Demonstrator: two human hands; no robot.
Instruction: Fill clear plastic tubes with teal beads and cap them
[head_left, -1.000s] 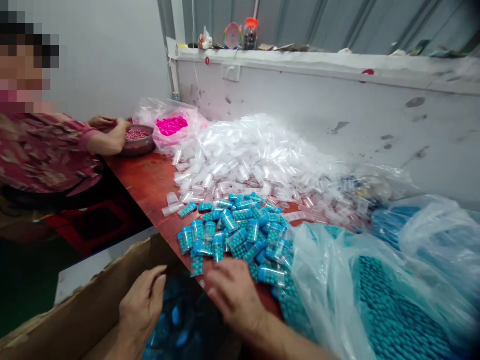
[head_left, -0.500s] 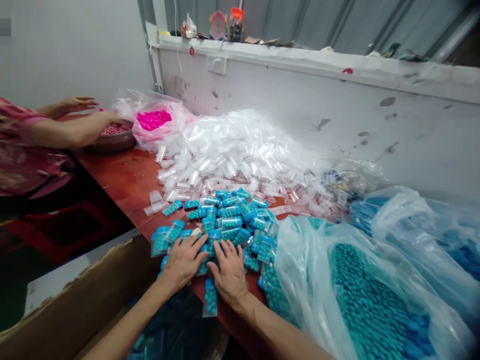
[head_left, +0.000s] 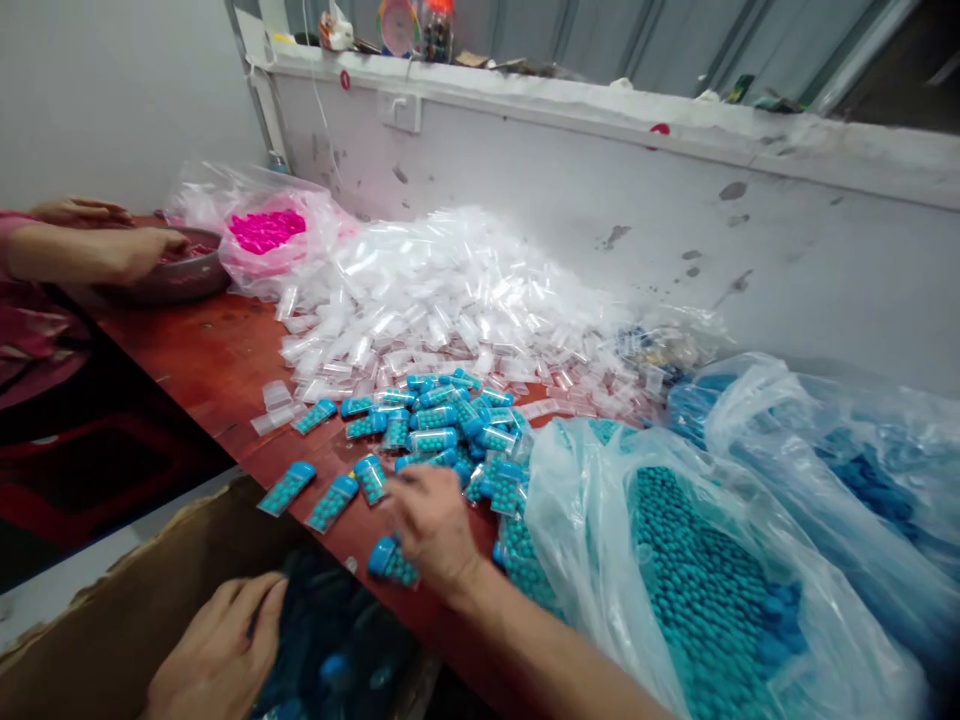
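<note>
My left hand (head_left: pixel 225 640) is over the cardboard box (head_left: pixel 142 590) below the table edge, its fingers slightly bent and nothing visible in them. Over the table's front part, my right hand (head_left: pixel 435 525) has its fingers bent and parted, somewhat blurred. Close under its thumb side lies one clear tube (head_left: pixel 394 562) with a blue cap and teal beads. Several more such tubes (head_left: pixel 435 440) are heaped behind this hand, and a few (head_left: pixel 287 488) lie loose to its left. Inside the box, dark and blurred, are bluish pieces (head_left: pixel 334 670).
A large pile of empty clear tubes (head_left: pixel 450 290) covers the table's back. On the right stand plastic bags, one holding teal beads (head_left: pixel 697 580), another blue caps (head_left: pixel 870 490). At left, another person's hands work at a bowl (head_left: pixel 176 280) beside a bag of pink pieces (head_left: pixel 266 230).
My left hand has moved down and left, off the tubes to the box. Many tubes at the front edge are gone from the table. My right hand has moved slightly left.
</note>
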